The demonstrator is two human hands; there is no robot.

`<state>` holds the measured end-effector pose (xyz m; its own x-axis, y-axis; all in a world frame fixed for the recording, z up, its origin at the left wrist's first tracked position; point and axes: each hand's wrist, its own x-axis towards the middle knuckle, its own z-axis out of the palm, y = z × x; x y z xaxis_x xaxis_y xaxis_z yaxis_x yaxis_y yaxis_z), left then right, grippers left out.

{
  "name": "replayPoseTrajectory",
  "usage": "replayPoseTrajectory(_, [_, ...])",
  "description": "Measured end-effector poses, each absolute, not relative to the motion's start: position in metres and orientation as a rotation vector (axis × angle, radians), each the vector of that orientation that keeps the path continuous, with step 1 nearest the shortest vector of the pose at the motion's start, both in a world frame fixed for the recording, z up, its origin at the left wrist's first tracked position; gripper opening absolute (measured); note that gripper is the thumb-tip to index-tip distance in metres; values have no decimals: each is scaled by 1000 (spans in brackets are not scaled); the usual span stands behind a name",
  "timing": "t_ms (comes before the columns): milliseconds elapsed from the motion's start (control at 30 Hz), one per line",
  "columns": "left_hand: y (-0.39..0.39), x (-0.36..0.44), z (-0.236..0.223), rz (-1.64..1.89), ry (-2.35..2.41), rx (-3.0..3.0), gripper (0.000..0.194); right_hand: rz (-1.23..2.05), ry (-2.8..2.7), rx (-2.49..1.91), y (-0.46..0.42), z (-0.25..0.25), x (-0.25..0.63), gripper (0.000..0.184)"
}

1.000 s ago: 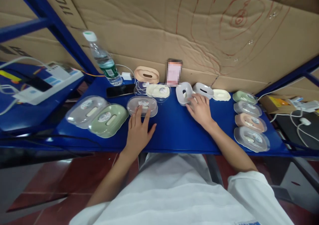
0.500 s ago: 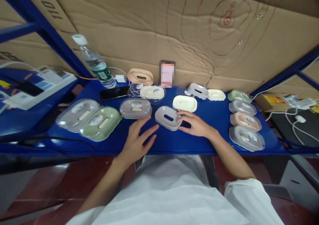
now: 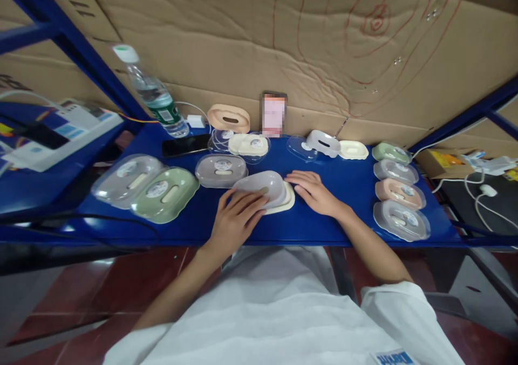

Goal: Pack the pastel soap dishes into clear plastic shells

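Note:
A grey soap dish (image 3: 269, 184) with a slot in its floor is tilted on its side, its right end over a cream oval tray (image 3: 286, 205) on the blue table. My left hand (image 3: 237, 217) is closed on the dish's near left side, covering much of it. At the tray's right end lies my right hand (image 3: 315, 192), palm down with fingers stretched out. Its fingertips appear to touch the tray's rim. Just behind my left hand is a lidded grey soap box (image 3: 221, 172) with a round label.
Lidded soap boxes stand at left, including a green one (image 3: 167, 193), and in a column at right, including a pink one (image 3: 400, 193). Along the back are a water bottle (image 3: 159, 103), a phone (image 3: 273, 114), a peach dish (image 3: 229, 118) and another grey dish (image 3: 324, 144).
The grey dish has moved left and tipped up, passing from my right hand into my left. The cream tray has come nearer and left, beneath the dish. My right hand is now beside the tray.

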<state>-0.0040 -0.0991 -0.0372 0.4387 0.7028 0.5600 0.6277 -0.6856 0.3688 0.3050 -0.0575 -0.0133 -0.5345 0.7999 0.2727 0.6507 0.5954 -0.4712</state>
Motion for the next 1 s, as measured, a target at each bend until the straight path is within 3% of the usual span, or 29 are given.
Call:
replayPoseTrajectory(167, [-95, 8, -36, 822, 1038, 2650, 31, 411, -2434, -1108, -67, -7, 295, 56])
replayPoseTrajectory(300, [-101, 0, -37, 728, 978, 2714, 48, 414, -2635, -986, -70, -15, 283, 67])
replayPoseTrajectory(367, [-103, -13, -37, 741, 960, 2703, 52, 407, -2663, -972, -71, -20, 278, 61])
replayPoseTrajectory(467, [-99, -34, -40, 842, 936, 2637, 35, 419, -2664, -951, -75, -26, 273, 51])
replayPoseTrajectory(600, [-92, -42, -47, 957, 913, 2645, 22, 427, -2655, -918, -77, -30, 269, 54])
replayPoseTrajectory(767, [-88, -38, -54, 1052, 1030, 2594, 25, 384, -2629, -882, -71, -31, 267, 46])
replayPoseTrajectory(1000, [-83, -43, -58, 886, 1010, 2471, 35, 307, -2660, -836, -69, -25, 261, 40])
